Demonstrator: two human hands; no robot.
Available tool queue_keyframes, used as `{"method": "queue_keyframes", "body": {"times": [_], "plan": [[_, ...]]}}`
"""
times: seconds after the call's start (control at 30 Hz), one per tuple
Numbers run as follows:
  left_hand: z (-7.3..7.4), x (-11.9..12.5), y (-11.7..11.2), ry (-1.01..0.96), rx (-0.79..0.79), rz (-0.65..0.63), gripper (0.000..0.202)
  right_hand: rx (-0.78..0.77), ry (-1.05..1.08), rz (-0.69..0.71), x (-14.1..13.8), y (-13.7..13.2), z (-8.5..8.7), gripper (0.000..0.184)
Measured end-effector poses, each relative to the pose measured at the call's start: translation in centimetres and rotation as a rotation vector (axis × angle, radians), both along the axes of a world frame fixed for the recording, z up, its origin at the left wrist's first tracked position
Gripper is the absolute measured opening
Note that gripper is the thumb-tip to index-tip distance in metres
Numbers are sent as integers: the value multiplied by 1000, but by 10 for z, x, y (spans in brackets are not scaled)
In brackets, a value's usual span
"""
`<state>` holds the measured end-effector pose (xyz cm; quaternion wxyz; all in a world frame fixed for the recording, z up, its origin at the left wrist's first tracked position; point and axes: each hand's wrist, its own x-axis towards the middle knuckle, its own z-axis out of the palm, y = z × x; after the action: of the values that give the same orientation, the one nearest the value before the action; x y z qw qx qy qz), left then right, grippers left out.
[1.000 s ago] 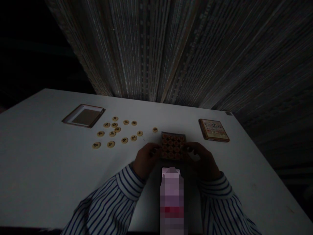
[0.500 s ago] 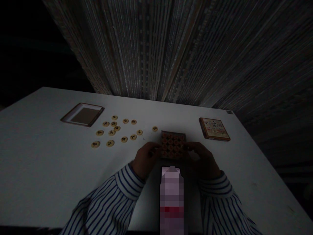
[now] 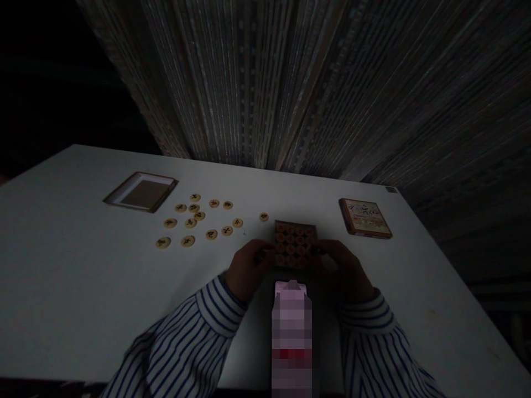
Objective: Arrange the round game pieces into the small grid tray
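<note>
In front of me is a small square box [image 3: 295,223] filled with rows of round xiangqi pieces [image 3: 290,249] marked in red. My left hand [image 3: 250,269] grips its left side, fingers curled at the edge. On the opposite side my right hand [image 3: 343,270] holds the box's right edge between thumb and fingers. Shadow makes the fingertips hard to see. Several loose pale xiangqi pieces [image 3: 211,234] with dark characters lie scattered to the left of the box. One single piece [image 3: 264,216] sits just beyond its upper left corner.
An open shallow tray or lid [image 3: 143,193] lies at the far left of the white table [image 3: 103,298]. On the right is a closed printed box [image 3: 367,218]. A lit phone-like object [image 3: 291,331], partly pixelated, is between my forearms. A striped curtain [image 3: 265,83] hangs behind the table.
Both hands stay on the box in nearly the same pose. The view has shifted very slightly; the loose pieces have not moved on the table.
</note>
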<state>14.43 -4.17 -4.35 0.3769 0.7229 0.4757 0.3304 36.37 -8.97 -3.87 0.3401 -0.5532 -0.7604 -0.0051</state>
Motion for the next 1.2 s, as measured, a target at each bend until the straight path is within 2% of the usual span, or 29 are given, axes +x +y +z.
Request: {"method": "queue_keyframes", "body": {"times": [0.4, 0.67, 1.2], "plan": [[-4, 0, 0, -2, 10, -4, 20, 39, -89, 0, -3, 0, -1, 25], [-4, 1, 1, -6, 14, -10, 20, 86, -139, 33, -4, 3, 0, 18], [-4, 1, 0, 3, -1, -8, 19, 40, -220, 59, -7, 3, 2, 16]]}}
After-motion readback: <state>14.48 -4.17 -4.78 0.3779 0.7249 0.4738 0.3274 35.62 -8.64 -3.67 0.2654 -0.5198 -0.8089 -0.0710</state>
